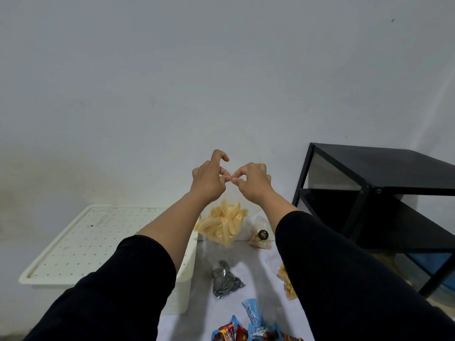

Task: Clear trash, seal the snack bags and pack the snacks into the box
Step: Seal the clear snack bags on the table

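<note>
Two hands are held up in front of the wall, above a clear bag of yellow sticks [222, 223]. The biggest thing seen is the black shelf [384, 193] on the right. Next is the white box [98, 244] on the left, which is shut by its dotted lid. The bag hangs just under the hands, near the box's far corner. The top of the bag seems to be pinched by the left hand [209, 180] and the right hand [253, 184], whose fingertips are pressed together, though the thin plastic there cannot be seen well. Smaller packs are spread on the floor: a black patterned pouch [226, 281], and red and blue wrappers [251, 328]. If the pinch is let slip, sticks could be spilled.
</note>
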Available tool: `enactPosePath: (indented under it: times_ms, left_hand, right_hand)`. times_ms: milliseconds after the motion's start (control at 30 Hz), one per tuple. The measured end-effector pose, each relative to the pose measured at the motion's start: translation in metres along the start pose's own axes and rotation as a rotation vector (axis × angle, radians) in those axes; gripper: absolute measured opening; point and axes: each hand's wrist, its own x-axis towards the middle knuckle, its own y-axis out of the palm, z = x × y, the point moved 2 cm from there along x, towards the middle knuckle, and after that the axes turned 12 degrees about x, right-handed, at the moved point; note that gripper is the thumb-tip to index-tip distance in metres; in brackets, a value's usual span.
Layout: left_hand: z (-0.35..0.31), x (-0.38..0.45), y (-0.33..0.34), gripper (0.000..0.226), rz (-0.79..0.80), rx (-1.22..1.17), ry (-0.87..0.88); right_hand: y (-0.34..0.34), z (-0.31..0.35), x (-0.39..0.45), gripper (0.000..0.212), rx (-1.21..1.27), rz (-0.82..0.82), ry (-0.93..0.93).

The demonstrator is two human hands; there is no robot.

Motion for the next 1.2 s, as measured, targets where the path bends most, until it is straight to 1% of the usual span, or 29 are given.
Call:
enactPosePath:
  times_ms: [100, 200, 300, 400, 467, 733, 867, 967, 1100, 1200]
  left_hand:
    - [-0.002, -0.002, 0.000, 0.035, -0.005, -0.015, -0.006]
    - [-0.006, -0.003, 0.002, 0.035, -0.020, -0.025, -0.012]
    - [-0.006, -0.002, 0.002, 0.036, -0.034, -0.020, -0.007]
    - [-0.003, -0.002, -0.002, 0.035, -0.066, -0.028, -0.037]
    - [-0.001, -0.003, -0.005, 0.035, -0.075, -0.035, -0.054]
    - [-0.005, -0.005, -0.010, 0.038, 0.042, 0.047, 0.005]
    - [-0.008, -0.007, -0.010, 0.035, 0.012, 0.012, -0.006]
    - [-0.008, -0.007, -0.009, 0.035, -0.006, -0.003, -0.017]
    - [-0.011, -0.008, -0.003, 0.037, 0.035, 0.018, 0.017]
    - [-0.013, -0.007, -0.001, 0.036, 0.061, 0.020, 0.010]
  right_hand:
    - [-0.001, 0.002, -0.001, 0.011, -0.021, -0.018, -0.008]
    - [-0.003, 0.007, -0.004, 0.010, -0.111, -0.064, -0.082]
    - [-0.006, 0.010, -0.007, 0.010, -0.116, -0.107, -0.128]
    - [-0.009, 0.007, -0.009, 0.012, -0.084, -0.089, -0.095]
    - [-0.010, 0.004, -0.011, 0.010, -0.056, -0.086, -0.066]
    - [-0.014, 0.005, -0.014, 0.014, -0.115, -0.120, -0.140]
    - [-0.013, 0.001, -0.014, 0.008, -0.071, -0.101, -0.124]
    - [-0.013, -0.002, -0.016, 0.008, -0.013, -0.083, -0.102]
    - [-0.021, 0.001, -0.018, 0.011, -0.071, -0.111, -0.117]
    - [-0.020, -0.002, -0.016, 0.009, -0.069, -0.089, -0.108]
